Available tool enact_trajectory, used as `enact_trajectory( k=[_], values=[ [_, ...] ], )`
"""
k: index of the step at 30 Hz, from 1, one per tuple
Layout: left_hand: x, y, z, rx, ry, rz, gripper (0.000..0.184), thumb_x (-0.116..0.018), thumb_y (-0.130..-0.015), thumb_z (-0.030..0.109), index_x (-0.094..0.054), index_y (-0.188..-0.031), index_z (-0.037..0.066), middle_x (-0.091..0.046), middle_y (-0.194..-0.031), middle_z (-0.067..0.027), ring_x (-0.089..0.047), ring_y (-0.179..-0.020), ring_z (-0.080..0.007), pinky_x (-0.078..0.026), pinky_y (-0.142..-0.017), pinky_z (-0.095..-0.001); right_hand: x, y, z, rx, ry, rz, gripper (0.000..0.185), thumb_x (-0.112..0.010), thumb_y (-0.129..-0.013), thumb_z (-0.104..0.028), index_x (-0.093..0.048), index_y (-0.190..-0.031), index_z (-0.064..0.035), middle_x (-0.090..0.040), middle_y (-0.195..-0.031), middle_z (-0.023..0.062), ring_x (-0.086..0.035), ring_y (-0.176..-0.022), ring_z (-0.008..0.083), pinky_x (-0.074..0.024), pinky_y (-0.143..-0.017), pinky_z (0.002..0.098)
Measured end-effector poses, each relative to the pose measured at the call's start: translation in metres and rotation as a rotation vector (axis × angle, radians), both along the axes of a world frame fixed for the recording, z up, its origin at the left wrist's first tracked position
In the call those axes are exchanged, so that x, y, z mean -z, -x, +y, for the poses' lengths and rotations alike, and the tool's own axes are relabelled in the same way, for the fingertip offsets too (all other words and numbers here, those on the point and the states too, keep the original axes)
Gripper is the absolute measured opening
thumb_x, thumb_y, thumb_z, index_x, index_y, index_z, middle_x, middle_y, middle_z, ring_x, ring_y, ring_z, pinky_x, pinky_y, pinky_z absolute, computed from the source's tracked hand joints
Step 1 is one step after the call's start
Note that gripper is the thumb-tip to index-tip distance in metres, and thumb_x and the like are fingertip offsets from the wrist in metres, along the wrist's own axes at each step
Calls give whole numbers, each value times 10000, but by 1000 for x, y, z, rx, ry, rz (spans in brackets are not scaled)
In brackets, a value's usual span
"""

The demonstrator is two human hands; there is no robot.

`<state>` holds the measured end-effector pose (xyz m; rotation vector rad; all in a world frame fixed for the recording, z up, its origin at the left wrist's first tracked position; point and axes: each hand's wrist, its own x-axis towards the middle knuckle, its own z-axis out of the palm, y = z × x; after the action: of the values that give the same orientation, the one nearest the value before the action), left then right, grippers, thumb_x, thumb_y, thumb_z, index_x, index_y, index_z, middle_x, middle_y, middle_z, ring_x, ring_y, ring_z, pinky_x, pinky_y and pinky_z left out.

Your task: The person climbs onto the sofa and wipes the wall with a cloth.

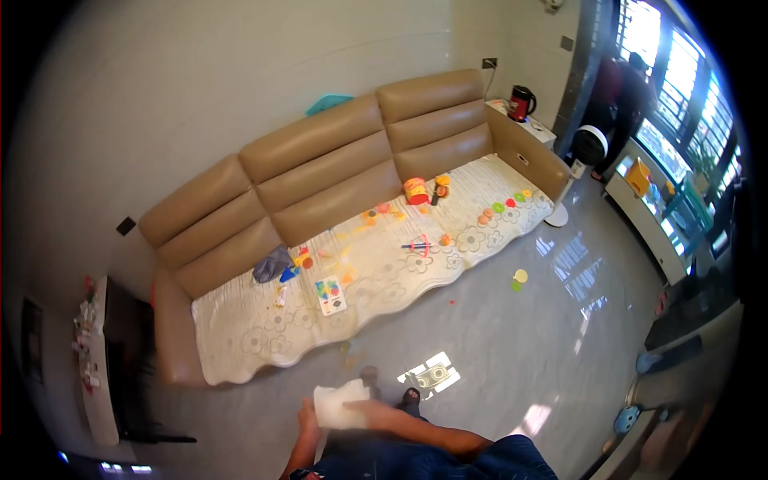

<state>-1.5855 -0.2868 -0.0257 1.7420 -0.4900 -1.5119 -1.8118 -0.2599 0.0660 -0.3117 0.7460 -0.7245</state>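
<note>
A soft white cloth or paper sheet (pixel 338 402) is held in front of my body, low in the head view. My left hand (pixel 307 418) is closed on its left edge. From the right, my right hand (pixel 365 413) reaches across and grips its other side, slightly blurred by motion. The fingers of both hands are partly hidden. Beyond the hands stands a long tan sofa (pixel 320 156) with a cream patterned cover (pixel 384 280).
On the cover lie a red-yellow tub (pixel 415 191), a colourful card (pixel 330 295), a grey bag (pixel 273 265), and several small toys. Yellow and green pieces (pixel 520 277) rest on the grey floor. A red kettle (pixel 522 104), a fan (pixel 590 145) and another person (pixel 628 96) are at the right.
</note>
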Motion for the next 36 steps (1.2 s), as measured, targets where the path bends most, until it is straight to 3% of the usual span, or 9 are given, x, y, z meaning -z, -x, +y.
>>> enact_trajectory(
  k=[4, 8, 10, 15, 16, 19, 23, 26, 36],
  values=[
    [11, 5, 21, 455, -57, -85, 351, -445, -1008, 251, -599, -1181, -13, -694, -950, -151, -699, -721, -285, -580, -543, -392, 37, -2, -7, 92, -290, -287, 442, -596, -976, -192, -494, -1328, 54, -586, -1286, 153, -598, -1132, 241, -509, -954, 351],
    [80, 26, 37, 1083, 212, -228, 314, -610, -938, 251, -668, -1115, -2, -709, -1020, -139, -701, -840, -249, -559, -750, -355, 8, 16, -16, 211, -219, -121, 425, -618, -957, -164, -511, -1309, 50, -613, -1238, 155, -627, -1080, 268, -538, -903, 359],
    [-15, 72, 36, 1365, 364, -222, 334, -652, -919, 294, -687, -1091, 10, -705, -1067, -144, -678, -960, -253, -508, -876, -350, 10, 22, -9, 271, -238, -99, 421, -635, -943, -148, -521, -1302, 41, -620, -1224, 153, -633, -1068, 273, -542, -895, 359],
    [23, 93, 33, 1702, 367, -115, 387, -536, -987, 367, -669, -1101, 23, -688, -1083, -168, -651, -1014, -275, -485, -903, -373, 77, 35, -3, 299, -266, -142, 422, -675, -893, -112, -549, -1284, -17, -616, -1213, 150, -611, -1100, 269, -520, -921, 359],
    [101, 84, 37, 1817, 390, -161, 396, -522, -994, 373, -662, -1081, 12, -683, -1074, -173, -648, -1013, -270, -477, -921, -382, 97, 39, 2, 289, -159, -67, 445, -680, -882, -112, -543, -1296, -23, -610, -1225, 156, -602, -1118, 272, -509, -934, 359],
    [133, 104, 52, 1451, 739, -34, 422, -530, -992, 377, -646, -1156, 5, -682, -1109, -183, -629, -1070, -284, -446, -953, -392, 166, 46, 23, 246, 269, 294, 516, -694, -850, -113, -525, -1332, -42, -590, -1260, 175, -575, -1171, 284, -476, -974, 358],
    [76, 120, 27, 1623, 412, -52, 407, -519, -999, 351, -635, -1177, 4, -669, -1135, -174, -622, -1073, -269, -449, -951, -383, 53, 54, 23, 421, -349, -8, 658, -746, -770, -105, -507, -1381, -52, -561, -1329, 235, -556, -1232, 321, -421, -1049, 377],
    [60, 130, 15, 1635, 384, -45, 396, -510, -1003, 332, -627, -1192, 4, -659, -1154, -168, -617, -1075, -258, -451, -949, -376, 167, 63, 41, 313, 114, 252, 622, -730, -786, -107, -516, -1366, -36, -559, -1328, 227, -549, -1232, 305, -417, -1049, 370],
    [36, 148, -15, 1670, 300, -20, 367, -482, -1019, 268, -599, -1245, 2, -627, -1216, -145, -599, -1082, -220, -457, -944, -353, 198, 68, 48, 381, 405, 385, 378, -610, -960, -192, -525, -1301, -53, -622, -1186, 117, -615, -1082, 271, -543, -881, 418]
  ],
)
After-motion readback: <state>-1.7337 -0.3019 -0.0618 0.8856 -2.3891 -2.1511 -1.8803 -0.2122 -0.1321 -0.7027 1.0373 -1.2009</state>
